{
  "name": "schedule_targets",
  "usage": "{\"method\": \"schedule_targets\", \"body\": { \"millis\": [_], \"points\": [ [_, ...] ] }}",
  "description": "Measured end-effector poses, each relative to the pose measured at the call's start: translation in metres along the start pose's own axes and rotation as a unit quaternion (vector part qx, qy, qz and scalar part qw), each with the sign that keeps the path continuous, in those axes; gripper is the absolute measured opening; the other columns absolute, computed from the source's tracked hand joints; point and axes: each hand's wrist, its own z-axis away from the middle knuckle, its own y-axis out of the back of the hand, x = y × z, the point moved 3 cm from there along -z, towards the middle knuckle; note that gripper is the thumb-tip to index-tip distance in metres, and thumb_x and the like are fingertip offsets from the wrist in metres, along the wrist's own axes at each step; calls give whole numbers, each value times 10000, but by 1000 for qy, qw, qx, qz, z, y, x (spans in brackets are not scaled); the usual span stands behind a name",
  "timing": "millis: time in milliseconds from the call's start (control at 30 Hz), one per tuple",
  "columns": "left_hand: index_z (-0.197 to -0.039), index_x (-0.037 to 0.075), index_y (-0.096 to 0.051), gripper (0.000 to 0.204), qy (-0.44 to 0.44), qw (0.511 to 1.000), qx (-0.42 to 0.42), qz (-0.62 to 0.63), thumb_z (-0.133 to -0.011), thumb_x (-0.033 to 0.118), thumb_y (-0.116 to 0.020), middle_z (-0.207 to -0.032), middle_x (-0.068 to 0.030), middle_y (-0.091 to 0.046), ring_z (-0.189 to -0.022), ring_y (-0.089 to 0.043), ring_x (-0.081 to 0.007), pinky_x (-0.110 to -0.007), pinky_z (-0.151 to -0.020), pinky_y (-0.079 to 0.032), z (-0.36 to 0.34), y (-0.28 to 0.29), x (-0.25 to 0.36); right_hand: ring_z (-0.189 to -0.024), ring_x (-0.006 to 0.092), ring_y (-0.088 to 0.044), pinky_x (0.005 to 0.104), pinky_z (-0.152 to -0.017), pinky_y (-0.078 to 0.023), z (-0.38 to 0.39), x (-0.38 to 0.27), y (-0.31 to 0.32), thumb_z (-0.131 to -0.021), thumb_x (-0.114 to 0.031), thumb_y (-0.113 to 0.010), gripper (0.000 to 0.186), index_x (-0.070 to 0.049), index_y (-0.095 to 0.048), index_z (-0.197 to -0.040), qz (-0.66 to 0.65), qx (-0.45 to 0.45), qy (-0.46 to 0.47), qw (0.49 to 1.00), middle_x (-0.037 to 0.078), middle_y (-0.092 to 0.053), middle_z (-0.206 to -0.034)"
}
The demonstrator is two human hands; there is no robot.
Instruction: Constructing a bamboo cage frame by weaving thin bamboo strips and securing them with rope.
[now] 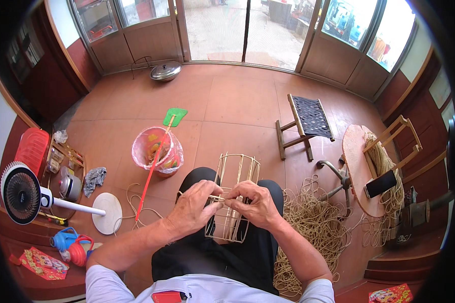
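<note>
On my lap lies a long open frame (239, 169) of thin pale rods, like the skeleton of a basket. Over its middle, the fingers of my left hand (193, 206) are closed in a pinch on a thin tan cord (221, 198). My right hand (254, 203) pinches the same strand close by, its fingertips almost meeting the left ones. Both hands hide part of the frame's near half, and where the cord joins the rods cannot be made out.
A tangled heap of tan cord (311, 232) covers the floor at my right, beside a round board (354, 156) and a folding stool (308, 121). On the left are a lined bin (159, 151) with a fly swatter (154, 171) and a fan (21, 193).
</note>
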Motion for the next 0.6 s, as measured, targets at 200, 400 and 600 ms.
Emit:
{"method": "schedule_targets", "body": {
  "millis": [200,400,600],
  "points": [
    [-1517,3,-517,528,199,957,32,209,-1041,57,-739,-933,-31,-717,-802,-629,-50,-262,-733,-521,21,-12,7,-899,138,-687,316,-813,-543,-1,0,0,-965,-187,-837,187,-8,-801,-1002,-15,20,-34,999,55,-748,-936],
    [-1334,98,-720,472,-157,948,143,-238,-881,41,-841,-899,-35,-640,-667,-664,-223,-369,-574,-508,20,-11,25,-856,86,-643,290,-790,-529,-8,3,3,-1009,-222,-799,227,5,-784,-1005,-54,-3,-81,995,23,-731,-895],
    [-1233,99,-763,347,-246,910,101,-317,-888,138,-751,-859,-16,-575,-703,-665,-163,-344,-589,-512,4,4,23,-884,145,-703,346,-818,-570,-4,11,10,-994,-197,-821,208,4,-789,-1037,-30,-17,-64,997,78,-774,-950]
  ]
}}
